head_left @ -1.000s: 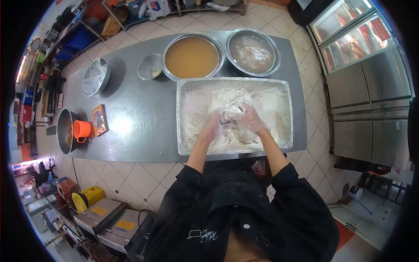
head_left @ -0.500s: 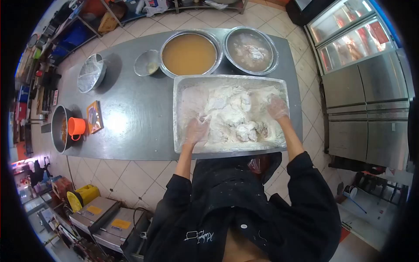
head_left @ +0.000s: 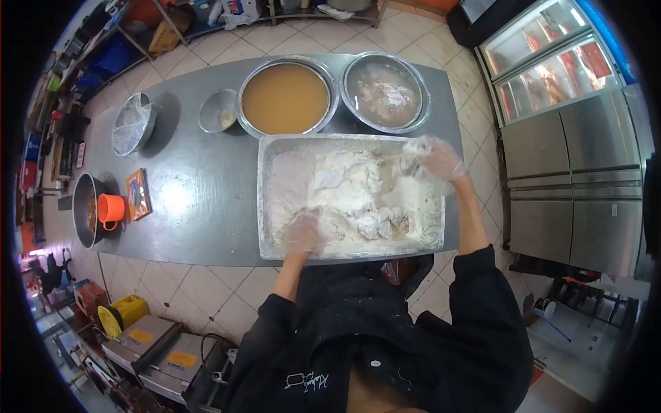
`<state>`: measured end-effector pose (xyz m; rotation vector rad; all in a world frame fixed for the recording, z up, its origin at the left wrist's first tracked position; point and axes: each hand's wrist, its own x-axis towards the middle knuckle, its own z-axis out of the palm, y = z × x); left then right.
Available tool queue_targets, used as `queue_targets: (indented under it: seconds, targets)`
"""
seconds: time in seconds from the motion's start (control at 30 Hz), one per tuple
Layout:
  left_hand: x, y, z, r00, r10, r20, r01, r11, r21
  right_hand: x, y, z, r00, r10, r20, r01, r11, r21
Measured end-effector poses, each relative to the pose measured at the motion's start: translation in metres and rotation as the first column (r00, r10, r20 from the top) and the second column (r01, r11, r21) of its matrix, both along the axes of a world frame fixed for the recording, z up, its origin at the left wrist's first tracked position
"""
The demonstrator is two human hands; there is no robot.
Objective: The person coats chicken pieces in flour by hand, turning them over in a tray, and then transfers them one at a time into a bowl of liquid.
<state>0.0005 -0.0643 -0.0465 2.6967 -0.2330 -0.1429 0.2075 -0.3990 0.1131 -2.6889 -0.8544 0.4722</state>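
Note:
A rectangular metal tray (head_left: 265,199) holds white flour with several coated lumps, among them a floured lump (head_left: 369,226) near the front. My left hand (head_left: 304,233), in a clear glove, is low in the flour at the tray's front left; its fingers are blurred and partly hidden. Over the back right corner, my gloved right hand (head_left: 442,160) is closed on a floured piece (head_left: 416,153), slightly smeared by motion.
Behind the tray stand a bowl of orange-brown liquid (head_left: 286,100) and a bowl of cloudy liquid with pieces (head_left: 383,93). Further left are a small bowl (head_left: 218,111), a plastic-covered bowl (head_left: 133,125), an orange mug (head_left: 111,208) and a metal bowl (head_left: 84,210).
My right hand has risen from the flour toward the tray's back right corner with a floured piece. My left hand has moved slightly toward the front. The whole view has shifted a little.

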Motion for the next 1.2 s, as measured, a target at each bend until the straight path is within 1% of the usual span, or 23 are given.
queue_targets:
  seconds: [0.07,0.13,0.17,0.23,0.27,0.3,0.33,0.37,0.43,0.47,0.53,0.57,0.63,0.7,0.8,0.87,0.9,0.93,1.0,1.07,1.1,1.17,1.2]
  targets:
    - [0.007,-0.005,0.016,0.995,0.083,-0.051,-0.082,0.996,0.016,0.023,0.021,0.023,0.982,-0.132,-0.135,0.160,0.962,0.222]
    - [0.013,-0.005,0.011,0.989,0.112,-0.099,-0.111,0.994,0.014,0.060,0.030,0.025,0.933,-0.335,0.134,0.327,0.942,0.074]
    - [0.016,-0.004,0.009,0.980,0.134,-0.149,-0.135,0.991,0.009,0.086,0.033,0.012,0.934,-0.330,0.138,0.321,0.944,0.082]
    - [0.014,-0.007,0.012,0.979,0.166,-0.114,-0.164,0.986,0.024,0.134,0.038,-0.030,0.951,-0.191,0.244,0.150,0.973,0.176]
    - [0.016,-0.010,0.015,0.978,0.191,-0.087,-0.188,0.982,0.034,0.141,0.047,-0.032,0.951,-0.185,0.248,0.142,0.973,0.183]
    - [0.021,-0.016,0.029,0.977,0.198,-0.082,-0.195,0.980,0.039,0.147,0.061,-0.034,0.940,-0.142,0.309,0.110,0.987,0.119]
    - [0.027,-0.024,0.052,0.955,0.248,-0.165,-0.236,0.967,0.092,0.151,0.071,-0.037,0.926,-0.096,0.364,0.083,0.995,0.053]
    - [0.031,-0.027,0.064,0.922,0.299,-0.245,-0.269,0.952,0.148,0.156,0.076,-0.048,0.927,-0.095,0.362,0.079,0.995,0.059]
    - [0.032,-0.023,0.049,0.943,0.259,-0.207,-0.240,0.964,0.112,0.160,0.089,-0.067,0.964,-0.095,0.249,0.044,0.978,0.203]
    - [0.029,-0.022,0.042,0.961,0.215,-0.173,-0.205,0.976,0.069,0.160,0.088,-0.074,0.966,-0.092,0.240,0.042,0.978,0.205]
    - [0.024,-0.021,0.040,0.960,0.227,-0.165,-0.220,0.974,0.061,0.143,0.090,-0.065,0.987,-0.132,0.093,0.141,0.985,-0.097]
    - [0.024,-0.020,0.040,0.962,0.233,-0.143,-0.228,0.972,0.049,0.138,0.087,-0.068,0.988,-0.130,0.088,0.138,0.986,-0.097]
    - [0.024,-0.020,0.045,0.953,0.249,-0.170,-0.244,0.969,0.050,0.133,0.067,-0.072,0.961,-0.099,0.257,0.125,0.988,-0.087]
    - [0.022,-0.023,0.042,0.945,0.255,-0.204,-0.250,0.967,0.049,0.130,0.051,-0.065,0.963,-0.125,0.239,0.159,0.979,-0.128]
    - [0.018,-0.026,0.027,0.935,0.277,-0.222,-0.249,0.957,0.147,0.117,0.031,-0.049,0.954,-0.219,0.206,0.259,0.946,-0.195]
    - [0.026,-0.026,0.028,0.896,0.310,-0.318,-0.261,0.947,0.187,0.096,0.025,-0.049,0.941,-0.283,0.187,0.322,0.920,-0.226]
    - [0.025,-0.026,0.026,0.894,0.302,-0.331,-0.250,0.949,0.191,0.076,0.022,-0.049,0.967,-0.142,0.211,0.200,0.938,-0.284]
    - [0.024,-0.025,0.024,0.916,0.284,-0.284,-0.249,0.956,0.153,0.056,0.021,-0.050,0.974,0.002,0.228,0.078,0.937,-0.342]
    - [0.023,-0.023,0.025,0.939,0.256,-0.229,-0.235,0.965,0.114,0.014,0.033,-0.057,0.993,-0.051,0.105,0.072,0.974,-0.214]
    - [0.024,-0.018,0.029,0.977,0.160,-0.142,-0.160,0.987,0.014,-0.013,0.044,-0.086,0.977,-0.210,-0.045,0.190,0.942,-0.276]
    - [0.022,-0.016,0.027,0.978,0.152,-0.141,-0.152,0.988,0.016,-0.020,0.049,-0.108,0.975,-0.218,-0.045,0.198,0.941,-0.274]
    - [0.019,-0.011,0.020,0.934,0.140,-0.329,-0.107,0.987,0.118,-0.032,0.059,-0.153,0.915,-0.403,0.012,0.403,0.912,-0.072]
    - [0.021,-0.008,0.025,0.935,0.137,-0.326,-0.103,0.987,0.122,-0.037,0.070,-0.170,0.913,-0.407,0.012,0.407,0.911,-0.067]
